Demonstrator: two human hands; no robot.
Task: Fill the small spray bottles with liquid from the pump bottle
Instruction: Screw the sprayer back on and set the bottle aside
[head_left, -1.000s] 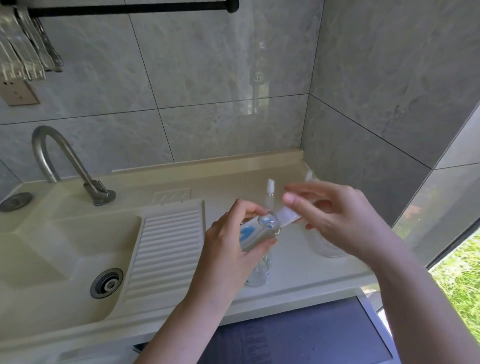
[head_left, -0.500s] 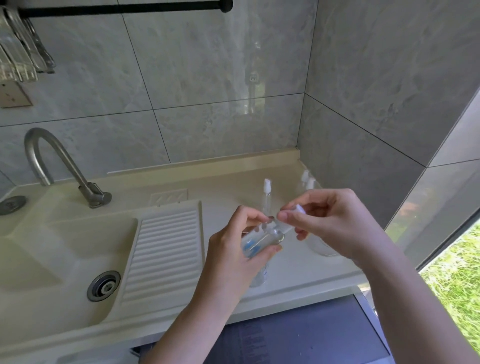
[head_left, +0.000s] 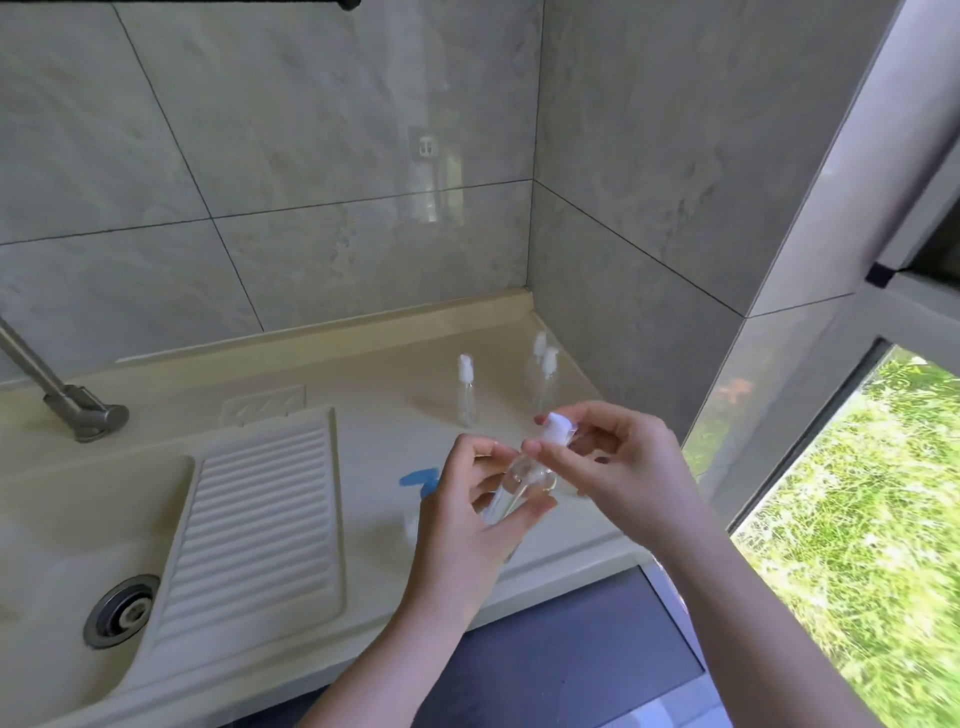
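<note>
A clear small spray bottle (head_left: 519, 483) sits tilted above the counter (head_left: 363, 415), gripped around its body by the left hand (head_left: 467, 514). The right hand (head_left: 608, 462) pinches its white spray cap (head_left: 558, 428), seemingly twisting it on or off. Three more spray bottles (head_left: 466, 389) stand near the corner; whether any are filled, I cannot tell. Most filling likely remains.
</note>
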